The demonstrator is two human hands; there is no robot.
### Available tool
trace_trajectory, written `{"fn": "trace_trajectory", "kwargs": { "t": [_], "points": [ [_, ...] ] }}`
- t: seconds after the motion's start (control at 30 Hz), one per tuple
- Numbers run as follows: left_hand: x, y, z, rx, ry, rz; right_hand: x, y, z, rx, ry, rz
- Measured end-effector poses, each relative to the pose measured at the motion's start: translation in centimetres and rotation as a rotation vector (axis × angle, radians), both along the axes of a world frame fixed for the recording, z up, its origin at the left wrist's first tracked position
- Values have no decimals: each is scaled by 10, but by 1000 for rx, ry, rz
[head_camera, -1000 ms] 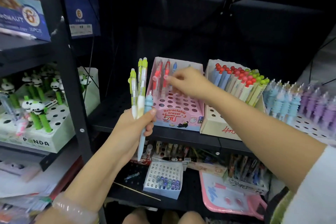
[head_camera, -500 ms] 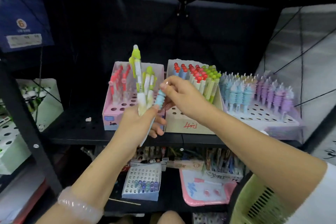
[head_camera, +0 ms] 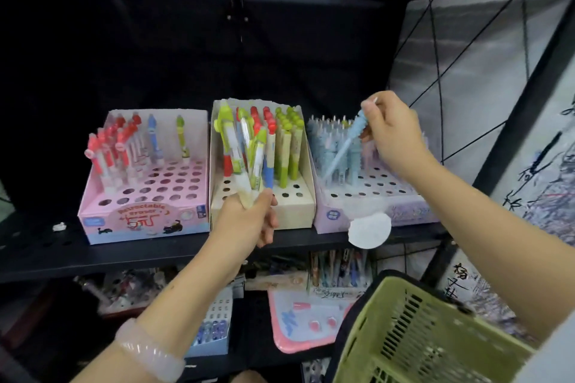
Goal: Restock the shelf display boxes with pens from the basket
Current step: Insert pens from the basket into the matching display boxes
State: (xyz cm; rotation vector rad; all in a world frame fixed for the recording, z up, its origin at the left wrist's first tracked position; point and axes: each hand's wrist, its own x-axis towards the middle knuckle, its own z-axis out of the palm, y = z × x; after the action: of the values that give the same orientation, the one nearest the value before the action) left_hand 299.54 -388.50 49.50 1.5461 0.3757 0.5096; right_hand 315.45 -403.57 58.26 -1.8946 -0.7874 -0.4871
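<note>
The right hand (head_camera: 390,137) pinches a light-blue pen (head_camera: 345,146) near its top, thumb and fingers curled round it; the pen slants down and leftward, its tip over the lilac display box (head_camera: 373,208), among the blue pens standing there. The left hand (head_camera: 249,221) grips a bunch of green-topped pens (head_camera: 245,152) by their lower ends, fanned upward in front of the cream display box (head_camera: 298,208), which stands just left of the lilac box. Left of that again sits a pink eraser box (head_camera: 143,221) with red-capped sticks at its back. All three rest on the black shelf (head_camera: 46,246). A green basket (head_camera: 420,339) hangs below the lilac box, at the right forearm. A pale bracelet (head_camera: 149,351) circles the left wrist.
</note>
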Motion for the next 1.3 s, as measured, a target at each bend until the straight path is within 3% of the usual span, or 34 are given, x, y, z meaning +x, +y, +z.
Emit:
{"fn": "trace_trajectory", "kwargs": {
  "t": [0.1,0.37,0.67,0.73,0.8,0.9,1.03,1.17,1.3],
  "points": [
    [1,0,-2,-28,20,14,7,-3,-3,-168,-52,-39],
    [-11,3,-10,-17,-37,-38,7,-2,-3,-325,-101,35],
    [-25,2,-9,-68,-67,-159,-8,6,-12,-724,-18,62],
    [-31,4,-10,-47,-64,-178,-14,9,-11,-678,-147,-79],
    [-37,4,-10,-17,-59,-230,-32,15,-9,-428,-214,-124],
    [-41,1,-11,46,-54,-325,-63,33,-5,-154,156,243],
    [-46,-1,-10,18,-62,-440,-82,45,-4,-97,565,667],
    [-55,8,-6,-165,-109,-541,-74,44,-2,-13,767,915],
    [-65,20,-6,-253,-122,-559,-76,53,-1,-14,765,991]
  ]
}}
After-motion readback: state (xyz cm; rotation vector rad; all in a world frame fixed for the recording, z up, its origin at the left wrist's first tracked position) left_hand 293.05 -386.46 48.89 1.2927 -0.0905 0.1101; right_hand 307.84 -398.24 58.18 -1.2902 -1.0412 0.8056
